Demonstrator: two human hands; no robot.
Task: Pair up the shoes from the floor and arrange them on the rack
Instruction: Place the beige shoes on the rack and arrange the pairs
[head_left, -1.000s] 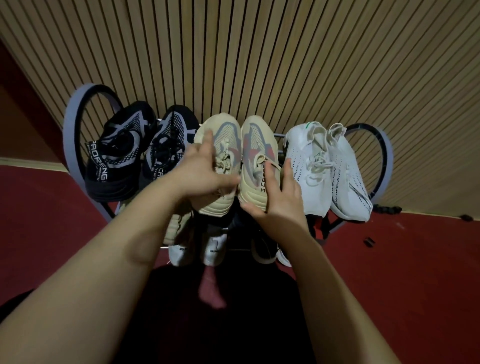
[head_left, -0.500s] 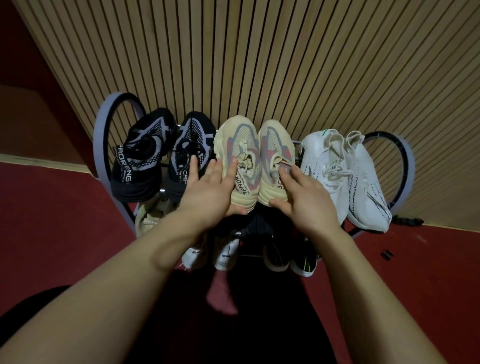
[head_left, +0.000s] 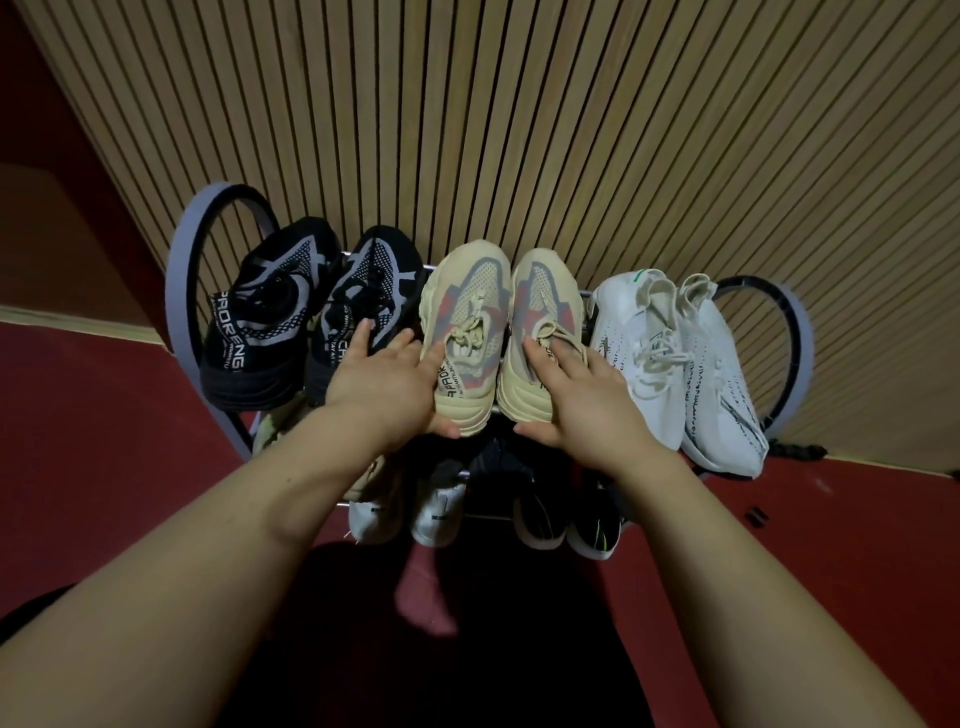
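A pair of beige sneakers with red and grey panels sits side by side on the top shelf of the rack, toes to the wall. My left hand cups the heel and outer side of the left beige shoe. My right hand lies on the heel and laces of the right beige shoe. A black-and-grey pair stands at the left end, a white pair at the right end.
The lower shelf holds a white pair and a dark pair, partly hidden under the top shelf. Behind the rack is a slatted wooden wall. Red floor surrounds it, with small dark items at the right.
Both hands slid back from the tops of the beige shoes toward their heels. The view shifted slightly, so the rack sits further right in frame.
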